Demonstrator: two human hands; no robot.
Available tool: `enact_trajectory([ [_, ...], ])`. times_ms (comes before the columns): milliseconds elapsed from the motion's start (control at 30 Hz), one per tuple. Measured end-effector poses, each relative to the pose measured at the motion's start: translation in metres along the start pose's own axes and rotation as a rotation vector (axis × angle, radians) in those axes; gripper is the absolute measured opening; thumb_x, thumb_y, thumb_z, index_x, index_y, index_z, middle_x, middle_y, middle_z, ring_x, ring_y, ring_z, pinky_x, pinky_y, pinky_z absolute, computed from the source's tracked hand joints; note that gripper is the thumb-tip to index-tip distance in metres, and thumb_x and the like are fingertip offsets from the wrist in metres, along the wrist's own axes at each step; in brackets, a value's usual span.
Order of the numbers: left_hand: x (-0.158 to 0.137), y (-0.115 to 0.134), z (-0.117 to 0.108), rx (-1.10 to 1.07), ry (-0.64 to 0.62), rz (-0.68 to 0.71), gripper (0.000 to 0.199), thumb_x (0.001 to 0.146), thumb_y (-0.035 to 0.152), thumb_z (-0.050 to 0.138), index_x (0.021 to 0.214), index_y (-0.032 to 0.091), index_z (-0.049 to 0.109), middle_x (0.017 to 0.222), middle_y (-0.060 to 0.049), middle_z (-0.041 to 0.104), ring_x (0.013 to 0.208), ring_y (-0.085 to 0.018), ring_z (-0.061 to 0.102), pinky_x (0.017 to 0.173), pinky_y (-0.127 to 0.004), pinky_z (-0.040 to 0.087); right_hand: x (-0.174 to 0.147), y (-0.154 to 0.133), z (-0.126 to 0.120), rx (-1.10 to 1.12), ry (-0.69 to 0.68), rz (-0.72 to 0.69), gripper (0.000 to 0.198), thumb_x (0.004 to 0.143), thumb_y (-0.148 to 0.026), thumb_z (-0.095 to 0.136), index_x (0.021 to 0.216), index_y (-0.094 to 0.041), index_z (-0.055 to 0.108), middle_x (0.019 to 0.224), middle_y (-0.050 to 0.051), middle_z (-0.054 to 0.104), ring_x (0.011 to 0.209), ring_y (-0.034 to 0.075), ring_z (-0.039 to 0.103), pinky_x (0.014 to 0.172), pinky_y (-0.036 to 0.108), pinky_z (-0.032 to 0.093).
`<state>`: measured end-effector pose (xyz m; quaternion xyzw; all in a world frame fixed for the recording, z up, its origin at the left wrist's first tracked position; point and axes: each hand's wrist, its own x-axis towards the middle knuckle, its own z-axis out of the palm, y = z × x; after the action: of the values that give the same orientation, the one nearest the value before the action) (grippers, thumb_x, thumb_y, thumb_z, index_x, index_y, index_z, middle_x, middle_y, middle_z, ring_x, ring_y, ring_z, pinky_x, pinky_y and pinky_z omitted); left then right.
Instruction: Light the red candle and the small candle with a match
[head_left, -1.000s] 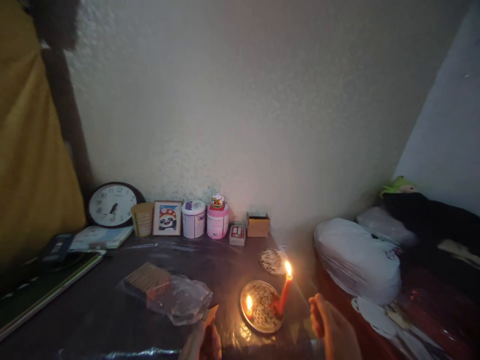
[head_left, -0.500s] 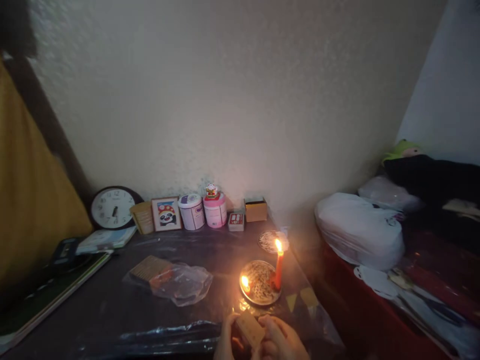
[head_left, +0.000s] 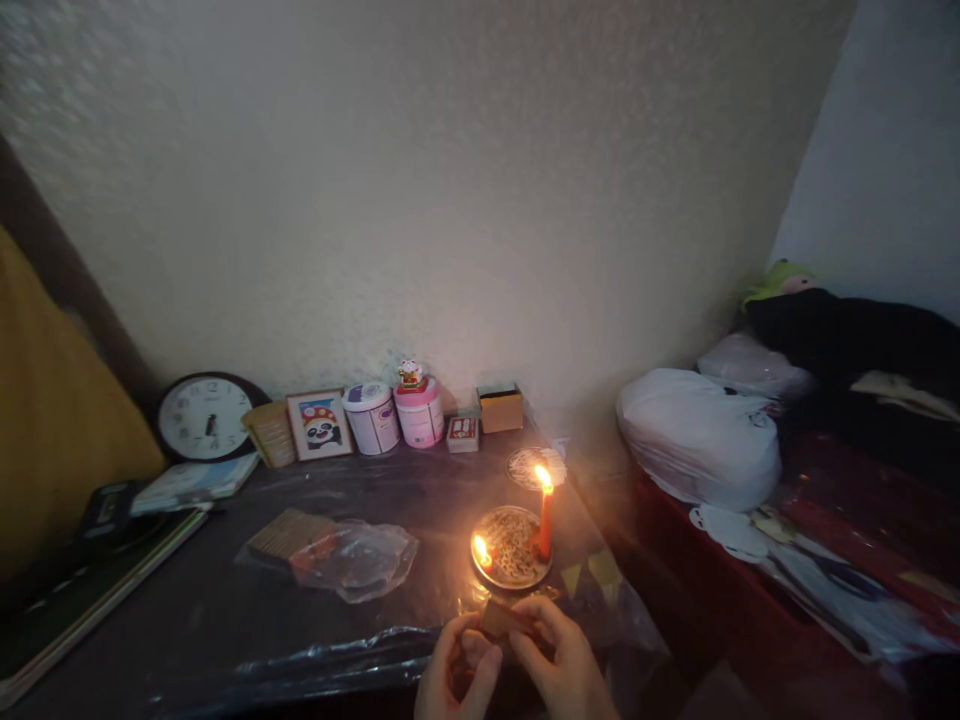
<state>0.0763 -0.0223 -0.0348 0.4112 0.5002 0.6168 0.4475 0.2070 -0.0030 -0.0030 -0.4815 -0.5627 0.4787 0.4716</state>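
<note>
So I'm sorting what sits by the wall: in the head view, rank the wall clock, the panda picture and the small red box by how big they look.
1. Wall clock, clearly largest.
2. Panda picture.
3. Small red box, smallest.
All three stand along the wall at similar depth, so the order seems reliable.

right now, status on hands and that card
Left hand and right hand both pinch the card. Card sits just short of the dish. Lit candle close ahead.
</note>
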Motion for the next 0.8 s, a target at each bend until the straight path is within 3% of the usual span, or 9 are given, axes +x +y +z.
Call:
enact_trajectory([
  [200,0.006,0.001,-0.005,-0.191,-0.026,-0.107,0.051,0.057,0.046,0.08,0.092,0.013,0.063,0.071,-0.009,0.071,0.06,-0.02,0.063,0.053,-0.029,0.046,-0.006,-0.009,0.002,-0.124,-0.06,-0.24,0.005,0.079,-0.018,0.057,0.075,-0.021,0.059,0.086,0.002,0.062,0.083,0.019,0.061,0.071,0.025,0.047],
  [333,0.009,-0.005,-0.005,-0.257,-0.054,-0.092,0.043,0.055,0.038,0.083,0.086,0.016,0.062,0.072,-0.006,0.069,0.058,-0.017,0.061,0.052,-0.026,0.045,-0.006,-0.013,0.001,-0.139,-0.049,-0.238,0.01,0.075,-0.016,0.057,0.068,-0.022,0.059,0.092,0.003,0.063,0.088,0.021,0.06,0.071,0.025,0.048],
  [500,0.011,-0.007,-0.007,-0.185,-0.042,0.019,0.046,0.058,0.04,0.08,0.092,0.019,0.056,0.088,-0.011,0.071,0.079,-0.025,0.067,0.064,-0.031,0.05,0.001,-0.007,-0.002,0.05,0.078,-0.077,0.019,0.072,-0.022,0.059,0.09,-0.021,0.064,0.1,0.007,0.068,0.099,0.025,0.062,0.087,0.035,0.049],
  [633,0.009,-0.008,-0.008,0.024,0.003,0.117,0.044,0.065,0.039,0.074,0.098,0.018,0.053,0.086,-0.011,0.07,0.07,-0.023,0.066,0.056,-0.03,0.048,0.003,-0.002,0.0,0.202,0.061,0.141,0.031,0.072,-0.043,0.065,0.088,-0.017,0.064,0.084,0.006,0.069,0.078,0.024,0.066,0.064,0.033,0.054],
  [700,0.007,-0.007,-0.008,0.098,0.033,0.147,0.041,0.066,0.038,0.072,0.097,0.019,0.054,0.083,-0.009,0.071,0.068,-0.023,0.065,0.053,-0.029,0.047,0.003,0.001,0.003,0.255,0.015,0.175,0.035,0.068,-0.047,0.071,0.082,-0.016,0.063,0.073,0.003,0.068,0.064,0.019,0.064,0.053,0.027,0.05],
  [800,0.004,-0.003,-0.006,0.176,0.092,0.185,0.04,0.063,0.037,0.073,0.095,0.019,0.058,0.08,-0.008,0.072,0.066,-0.022,0.065,0.054,-0.029,0.047,0.004,0.006,0.006,0.33,-0.011,0.188,0.037,0.063,-0.046,0.076,0.077,-0.016,0.06,0.058,-0.002,0.064,0.052,0.013,0.059,0.05,0.023,0.045],
])
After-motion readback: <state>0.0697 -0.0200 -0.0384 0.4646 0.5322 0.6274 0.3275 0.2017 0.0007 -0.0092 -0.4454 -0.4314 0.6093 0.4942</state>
